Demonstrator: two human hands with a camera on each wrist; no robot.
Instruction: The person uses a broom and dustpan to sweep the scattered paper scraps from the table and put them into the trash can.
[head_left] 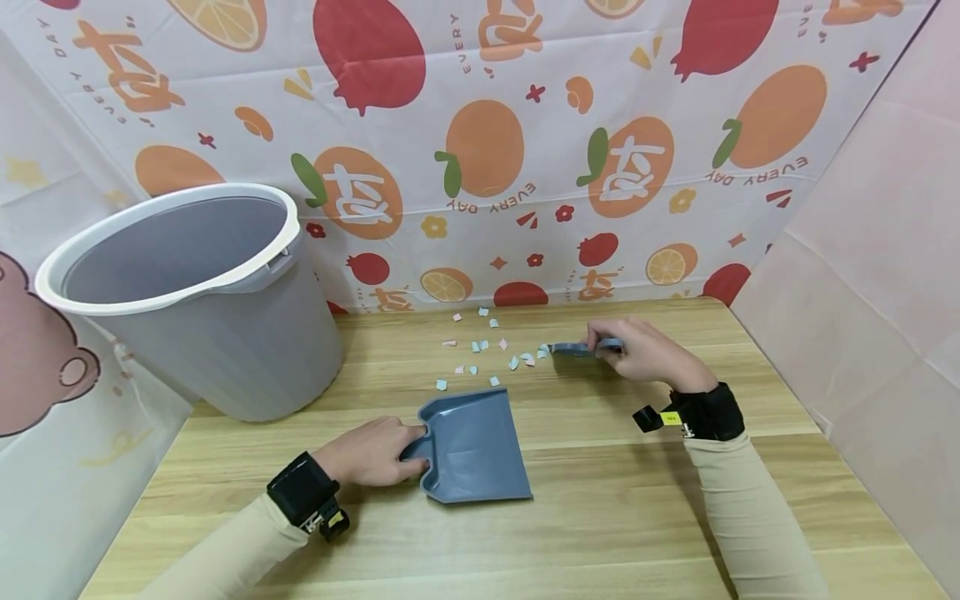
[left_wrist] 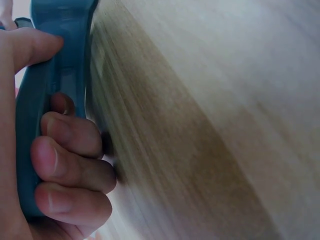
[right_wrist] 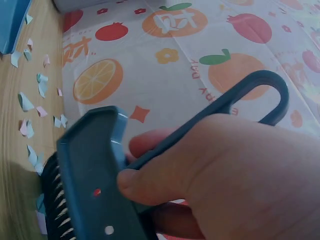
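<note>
My left hand (head_left: 375,452) grips the handle of a blue-grey dustpan (head_left: 480,450) that lies on the table, its wide mouth facing right. In the left wrist view, the fingers (left_wrist: 75,170) curl round the handle (left_wrist: 30,150) and the thumb presses along its top. A small hand brush (right_wrist: 92,175) is in my right hand (head_left: 645,354), pinched by its looped handle between thumb and fingers. Its dark bristles (right_wrist: 57,200) point down at the tabletop, right beside several scraps of pale blue and pink paper (head_left: 528,359). More scraps (head_left: 480,346) are scattered to the left, beyond the dustpan.
A large grey bin (head_left: 247,333) with a white rim stands at the back left of the wooden table (head_left: 600,517). Behind the table hangs a fruit-printed cloth (head_left: 487,225), and a pale pink sheet (head_left: 877,275) covers the right side.
</note>
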